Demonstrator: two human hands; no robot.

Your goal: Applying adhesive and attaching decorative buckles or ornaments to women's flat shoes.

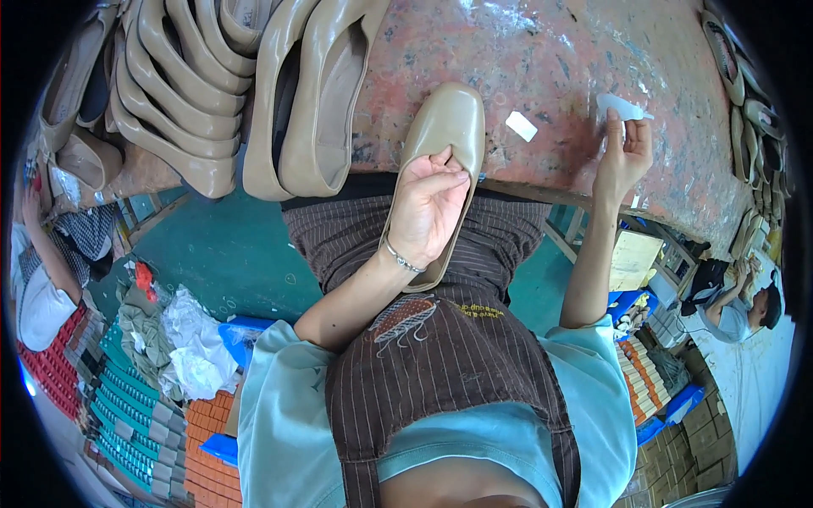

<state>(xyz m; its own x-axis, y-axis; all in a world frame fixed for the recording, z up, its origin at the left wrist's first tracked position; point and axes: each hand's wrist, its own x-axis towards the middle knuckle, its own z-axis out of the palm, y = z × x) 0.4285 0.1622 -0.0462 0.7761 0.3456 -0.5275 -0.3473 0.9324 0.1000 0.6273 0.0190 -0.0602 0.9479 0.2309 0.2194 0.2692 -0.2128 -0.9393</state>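
A: Logging largest first. I see the counter [542, 59], mottled red, with a stack of beige shoes [182, 93] at its left end.

B: Containers?

A: Blue trays [656, 372] low at right, filled with rows of small orange pieces; contents too small to identify.

B: Hands?

A: Left hand [428, 207] is closed, gripping the beige flat shoe [447, 135], fingers inside its opening; the shoe's toe lies on the counter edge, heel over the apron. Right hand [622, 157] pinches a small white sticker [622, 106] above the counter.
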